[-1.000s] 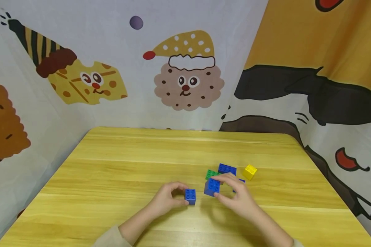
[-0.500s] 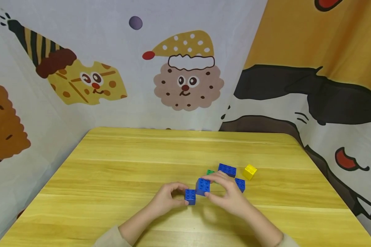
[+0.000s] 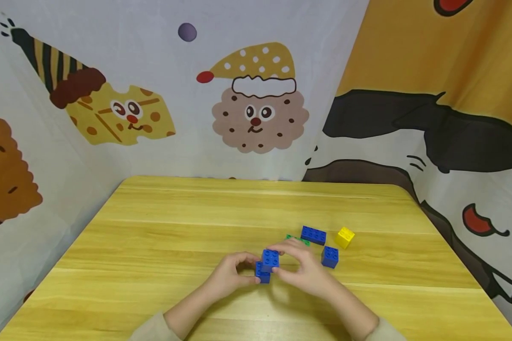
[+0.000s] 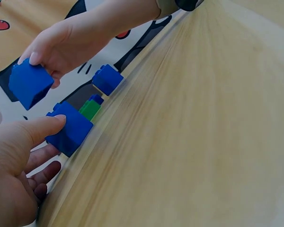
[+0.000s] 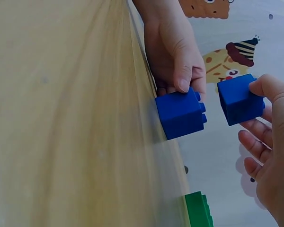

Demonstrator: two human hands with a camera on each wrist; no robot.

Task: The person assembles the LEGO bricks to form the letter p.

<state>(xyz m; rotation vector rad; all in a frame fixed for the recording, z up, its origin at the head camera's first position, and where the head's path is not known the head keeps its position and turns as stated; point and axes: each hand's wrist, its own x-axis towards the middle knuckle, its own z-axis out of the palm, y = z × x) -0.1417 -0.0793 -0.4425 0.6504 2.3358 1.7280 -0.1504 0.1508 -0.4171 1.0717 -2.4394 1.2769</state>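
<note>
My left hand (image 3: 232, 273) pinches a small square blue brick (image 3: 263, 276) that stands on the table, studs up, thumb on the near side. In my right hand (image 3: 304, 269), thumb and fingers grip a second square blue brick (image 3: 270, 260). The right wrist view shows this held brick (image 5: 241, 99) raised above the lower brick (image 5: 181, 115), with a gap between them. From the head it overlaps the lower brick's far right part. Behind the right hand lies a green brick (image 3: 297, 239), partly hidden by the fingers.
A long blue brick (image 3: 313, 235) lies beyond the right hand. Nearer is another square blue brick (image 3: 330, 257), with a yellow brick (image 3: 345, 237) farther right. The wooden table (image 3: 187, 208) meets a printed cloth (image 3: 175, 161) at its far edge.
My right hand has carried its blue brick leftward, from beside the other brick to above it. The left hand and its brick have stayed put. The square blue brick at right is now uncovered.
</note>
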